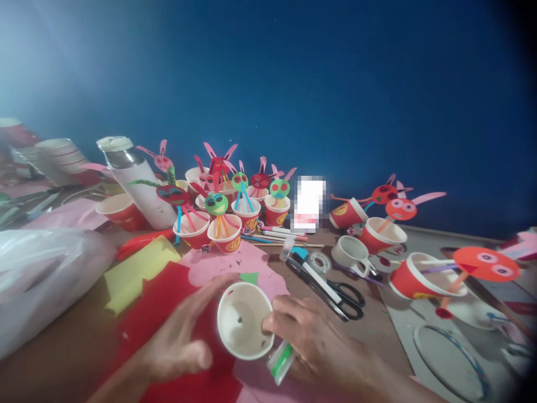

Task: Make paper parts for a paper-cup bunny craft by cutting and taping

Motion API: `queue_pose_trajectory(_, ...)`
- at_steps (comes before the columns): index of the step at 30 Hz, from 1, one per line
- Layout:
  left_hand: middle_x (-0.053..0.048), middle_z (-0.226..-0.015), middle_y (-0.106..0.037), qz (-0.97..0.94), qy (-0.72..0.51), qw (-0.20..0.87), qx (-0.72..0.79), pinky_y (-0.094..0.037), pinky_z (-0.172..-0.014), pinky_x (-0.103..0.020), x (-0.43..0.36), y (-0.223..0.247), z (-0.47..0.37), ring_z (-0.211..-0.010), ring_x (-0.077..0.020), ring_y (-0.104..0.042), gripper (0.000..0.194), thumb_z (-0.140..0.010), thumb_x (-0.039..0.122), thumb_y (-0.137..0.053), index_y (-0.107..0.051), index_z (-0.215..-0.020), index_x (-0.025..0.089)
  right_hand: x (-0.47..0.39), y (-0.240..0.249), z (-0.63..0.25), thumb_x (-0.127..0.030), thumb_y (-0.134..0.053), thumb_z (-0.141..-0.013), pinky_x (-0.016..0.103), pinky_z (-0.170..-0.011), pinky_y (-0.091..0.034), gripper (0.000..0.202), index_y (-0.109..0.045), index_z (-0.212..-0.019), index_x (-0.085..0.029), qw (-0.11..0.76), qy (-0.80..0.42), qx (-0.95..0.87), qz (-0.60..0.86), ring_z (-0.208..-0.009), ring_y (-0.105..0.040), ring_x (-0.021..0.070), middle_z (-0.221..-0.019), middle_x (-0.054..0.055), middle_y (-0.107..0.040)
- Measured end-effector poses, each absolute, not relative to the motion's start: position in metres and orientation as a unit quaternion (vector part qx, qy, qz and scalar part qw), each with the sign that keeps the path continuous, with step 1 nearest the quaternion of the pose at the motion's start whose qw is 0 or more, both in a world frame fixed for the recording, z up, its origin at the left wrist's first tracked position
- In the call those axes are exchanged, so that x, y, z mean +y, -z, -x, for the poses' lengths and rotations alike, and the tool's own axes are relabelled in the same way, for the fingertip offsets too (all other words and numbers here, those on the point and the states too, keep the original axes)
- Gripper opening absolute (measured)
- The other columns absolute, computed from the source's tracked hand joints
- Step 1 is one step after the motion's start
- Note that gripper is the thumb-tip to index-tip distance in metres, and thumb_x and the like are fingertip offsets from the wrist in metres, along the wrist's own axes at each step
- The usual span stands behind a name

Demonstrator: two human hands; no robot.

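Observation:
A white-walled paper cup [235,336] is tipped toward me, its mouth facing up and a small hole showing in its base. My right hand [310,336] grips the cup's right rim, some fingers curled over the edge. Tucked in the same hand is a clear-and-green slim object [282,359], whose kind I cannot make out. To the cup's left, my left hand [180,330] is open, thumb apart and fingers stretched toward the far rim. Beneath them lie red paper [163,302] and pink paper [226,260], with a green scrap [249,277] just behind the cup.
Several red cups with paper-faced straw figures [226,235] line the back by a blue wall. Black scissors [352,296], a tape roll [319,262] and a mug [348,252] lie right. A plastic bag [50,280], yellow paper [142,268] and a bottle [142,184] stand left.

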State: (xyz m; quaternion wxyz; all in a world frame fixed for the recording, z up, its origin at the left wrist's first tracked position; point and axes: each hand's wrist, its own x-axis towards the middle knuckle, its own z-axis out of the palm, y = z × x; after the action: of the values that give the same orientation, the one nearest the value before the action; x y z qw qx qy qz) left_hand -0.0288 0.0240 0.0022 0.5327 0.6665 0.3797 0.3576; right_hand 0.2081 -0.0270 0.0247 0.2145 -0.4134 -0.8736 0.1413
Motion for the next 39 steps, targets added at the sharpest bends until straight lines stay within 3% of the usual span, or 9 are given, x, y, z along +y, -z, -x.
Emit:
queue_pose_trajectory(5,-0.01,-0.135,-0.047,-0.723,-0.264,0.519,0.373,-0.033,-0.103,-0.044,0.018,0.0,0.021,-0.123,-0.0346,-0.043,0.087,-0.057,0.042,-0.078,-0.04,-0.133,0.025,-0.023,-0.02,-0.209,-0.018,-0.061,-0.072,0.025,-0.06,-0.034,0.019,-0.056,-0.09,-0.023,0.188,-0.173,-0.868,0.425,-0.069,-0.055,0.0153,-0.082,0.0,-0.059)
queue_pose_trajectory(8,-0.008,-0.13,-0.052,-0.731,-0.234,0.516,0.38,-0.038,-0.099,-0.039,0.017,-0.003,0.013,-0.118,-0.0309,-0.048,0.08,-0.056,0.021,-0.077,-0.042,-0.128,0.024,-0.022,-0.022,-0.209,-0.015,-0.06,-0.071,0.024,-0.059,-0.035,0.018,-0.057,-0.088,-0.021,0.194,-0.207,-0.859,0.426,-0.066,-0.053,0.0149,-0.08,0.001,-0.058)
queue_pose_trajectory(11,-0.006,-0.12,-0.058,-0.707,-0.248,0.536,0.388,-0.044,-0.093,-0.036,0.018,-0.007,0.007,-0.11,-0.0283,-0.053,0.078,-0.054,0.014,-0.076,-0.043,-0.125,0.023,-0.021,-0.022,-0.208,-0.017,-0.058,-0.075,0.025,-0.059,-0.037,0.015,-0.058,-0.089,-0.02,0.23,-0.253,-0.837,0.426,-0.067,-0.054,0.0155,-0.079,0.001,-0.06)
queue_pose_trajectory(15,-0.005,-0.108,-0.062,-0.671,-0.29,0.56,0.39,-0.049,-0.084,-0.034,0.02,-0.009,0.005,-0.099,-0.0254,-0.059,0.064,-0.056,0.015,-0.073,-0.05,-0.115,0.02,-0.016,-0.022,-0.209,-0.031,-0.057,-0.084,0.025,-0.063,-0.041,0.032,-0.048,-0.114,-0.025,0.309,-0.395,-0.742,0.444,-0.075,-0.057,0.0163,-0.089,0.001,-0.06)
queue_pose_trajectory(19,-0.006,-0.109,-0.062,-0.673,-0.312,0.499,0.449,-0.047,-0.087,-0.036,0.02,-0.005,0.009,-0.101,-0.0258,-0.058,0.061,-0.058,0.021,-0.073,-0.05,-0.114,0.02,-0.008,-0.024,-0.215,-0.045,-0.045,-0.09,0.026,-0.066,-0.045,0.034,-0.043,-0.116,-0.023,0.384,-0.49,-0.618,0.481,-0.073,-0.055,0.0152,-0.083,0.001,-0.054)
queue_pose_trajectory(23,-0.008,-0.128,-0.052,-0.675,-0.365,0.385,0.512,-0.039,-0.099,-0.039,0.027,0.002,0.016,-0.119,-0.0273,-0.046,0.075,-0.061,0.031,-0.075,-0.04,-0.126,0.023,-0.005,-0.018,-0.218,-0.048,-0.043,-0.09,0.033,-0.08,-0.045,0.038,-0.041,-0.12,-0.024,0.387,-0.46,-0.625,0.498,-0.091,-0.056,0.02,-0.096,0.005,-0.056)
queue_pose_trajectory(27,-0.007,-0.122,-0.054,-0.64,-0.423,0.285,0.575,-0.041,-0.095,-0.039,0.039,0.001,0.024,-0.112,-0.0252,-0.052,0.072,-0.066,0.039,-0.071,-0.038,-0.128,0.024,-0.006,-0.006,-0.215,-0.041,-0.043,-0.092,0.037,-0.088,-0.043,0.038,-0.039,-0.126,-0.026,0.331,-0.357,-0.682,0.546,-0.111,-0.051,0.0247,-0.122,0.009,-0.054)
queue_pose_trajectory(32,-0.007,-0.119,-0.055,-0.649,-0.413,0.203,0.606,-0.041,-0.095,-0.039,0.048,-0.008,0.032,-0.111,-0.0261,-0.052,0.066,-0.068,0.043,-0.068,-0.04,-0.125,0.023,-0.003,0.0,-0.21,-0.034,-0.039,-0.094,0.04,-0.085,-0.041,0.025,-0.051,-0.112,-0.023,0.282,-0.276,-0.73,0.558,-0.095,-0.058,0.0237,-0.108,0.008,-0.061)
queue_pose_trajectory(39,-0.01,-0.124,-0.052,-0.654,-0.389,0.195,0.619,-0.041,-0.095,-0.038,0.048,0.004,0.024,-0.115,-0.0272,-0.049,0.067,-0.07,0.04,-0.066,-0.037,-0.127,0.02,0.001,-0.006,-0.214,-0.036,-0.049,-0.089,0.026,-0.065,-0.043,0.018,-0.053,-0.087,-0.018,0.317,-0.528,-0.596,0.516,-0.068,-0.056,0.0147,-0.072,-0.001,-0.059)
